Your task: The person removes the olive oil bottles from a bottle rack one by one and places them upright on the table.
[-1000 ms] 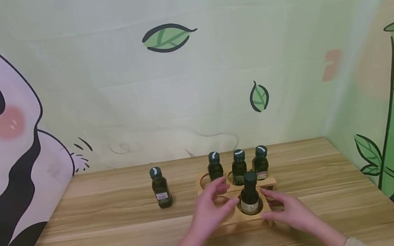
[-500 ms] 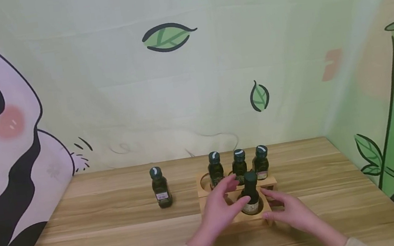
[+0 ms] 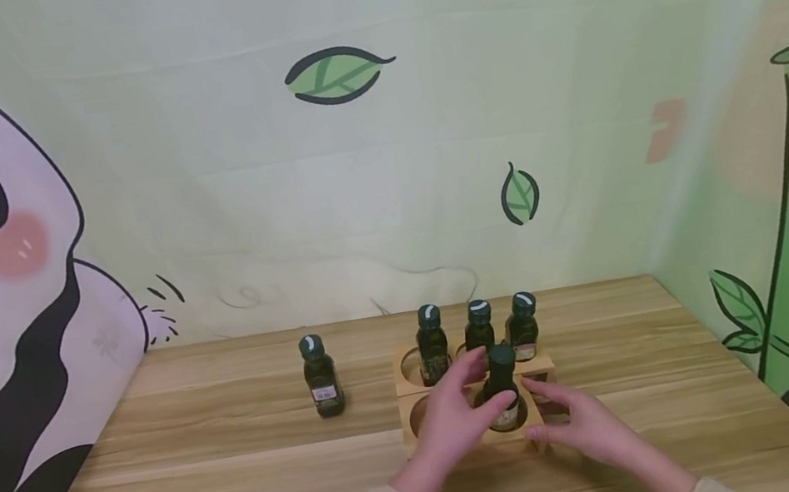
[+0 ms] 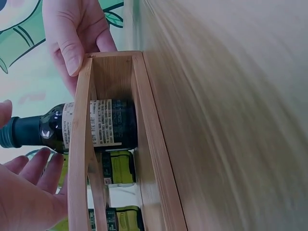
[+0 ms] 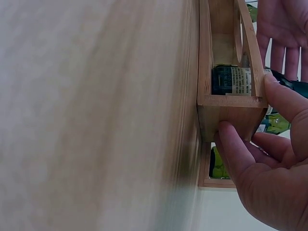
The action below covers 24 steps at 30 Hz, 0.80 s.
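Note:
A two-tier wooden bottle rack (image 4: 79, 192) stands on the table. In its front right hole is a dark bottle (image 3: 502, 374) with a long neck and pale label, upright. My left hand (image 3: 457, 422) is around that bottle's left side in the head view, thumb in front of it. The left wrist view shows the neck between thumb and spread fingers, with gaps. My right hand (image 3: 586, 421) grips the rack's right end, thumb on the top board and fingertips (image 5: 228, 132) against the end panel.
In the rack's back tier stand three dark capped bottles, at left (image 3: 433, 350), middle (image 3: 480, 326) and right (image 3: 523, 329). Another dark bottle (image 3: 323, 386) stands on the wooden table (image 3: 244, 469) left of the rack. A printed cloth backdrop (image 3: 241, 175) hangs behind.
My left hand has moved right, from left of the front bottle to around it, its thumb now overlapping the bottle. The right hand has stayed on the rack's end.

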Available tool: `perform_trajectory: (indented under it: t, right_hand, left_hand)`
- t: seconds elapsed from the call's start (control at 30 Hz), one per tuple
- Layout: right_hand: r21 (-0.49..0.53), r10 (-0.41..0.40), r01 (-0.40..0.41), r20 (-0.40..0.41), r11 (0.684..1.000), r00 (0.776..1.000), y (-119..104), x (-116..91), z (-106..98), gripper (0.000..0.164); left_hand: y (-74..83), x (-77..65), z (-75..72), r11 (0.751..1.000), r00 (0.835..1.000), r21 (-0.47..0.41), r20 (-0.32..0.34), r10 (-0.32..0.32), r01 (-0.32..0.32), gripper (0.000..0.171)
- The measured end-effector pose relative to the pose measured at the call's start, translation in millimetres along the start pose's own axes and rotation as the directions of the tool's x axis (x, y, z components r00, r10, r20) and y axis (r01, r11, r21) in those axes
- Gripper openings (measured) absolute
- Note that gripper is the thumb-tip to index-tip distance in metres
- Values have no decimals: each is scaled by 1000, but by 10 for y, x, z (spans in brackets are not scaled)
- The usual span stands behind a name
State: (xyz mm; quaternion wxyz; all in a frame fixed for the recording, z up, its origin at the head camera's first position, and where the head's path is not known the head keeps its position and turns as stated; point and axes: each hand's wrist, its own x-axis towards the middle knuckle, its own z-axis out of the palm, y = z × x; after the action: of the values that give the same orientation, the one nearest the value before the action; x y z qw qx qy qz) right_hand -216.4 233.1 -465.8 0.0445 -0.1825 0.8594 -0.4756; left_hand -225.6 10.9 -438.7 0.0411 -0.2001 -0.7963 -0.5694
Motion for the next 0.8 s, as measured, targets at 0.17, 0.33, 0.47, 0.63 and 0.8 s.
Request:
perform_trajectory:
  t: [0.17,0.33,0.47,0.63,0.8]
  right_hand:
    - [-2,1,-1,4,1000,1000,-13,-7,-2,70]
    - [10,4,-4,0,1000,1000,-17,-14,1,70]
    - [12,-4,4,-3,1000,1000,-7,-10,2,70]
    - [20,-15,15,-7,1000,1000,-12,-15,7,69]
    - [32,-33,33,-3,999,999,-29,-24,0,68]
  left_hand:
    - [22,15,22,1000,1000,-24,-2,-1,1,60]
    - [37,41,50,998,1000,-70,-9,1,-1,56]
    - [49,56,65,997,1000,-81,-16,-7,6,52]
    - [45,68,83,996,999,-87,-44,0,-4,49]
    - [52,84,101,995,998,-100,-64,10,-17,47]
